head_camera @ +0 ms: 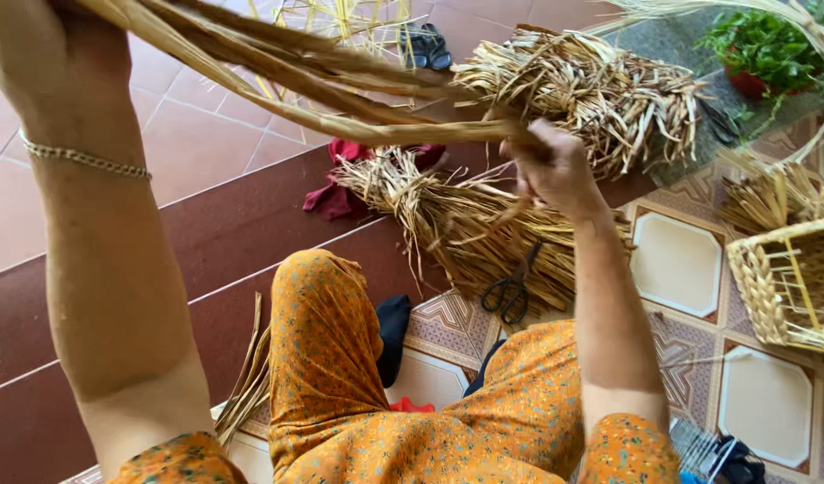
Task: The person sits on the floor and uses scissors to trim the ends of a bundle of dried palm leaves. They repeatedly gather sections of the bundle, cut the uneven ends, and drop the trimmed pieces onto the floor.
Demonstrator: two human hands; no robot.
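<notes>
Right hand point(551, 166), frame centre, we see pinching long dried straw strands point(277, 67) running to upper left | left hand point(44, 45) at upper left, grip unclear to us | scissors point(511, 289) on straw bundle point(466, 229) below

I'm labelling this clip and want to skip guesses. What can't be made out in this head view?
- Left hand: cut off by the top edge, grip unseen.
- Right hand: fingers hidden behind the long straw strands.
- Woven basket: cut off by the right edge.
- Scissors: blades buried under the straw bundle.
</notes>
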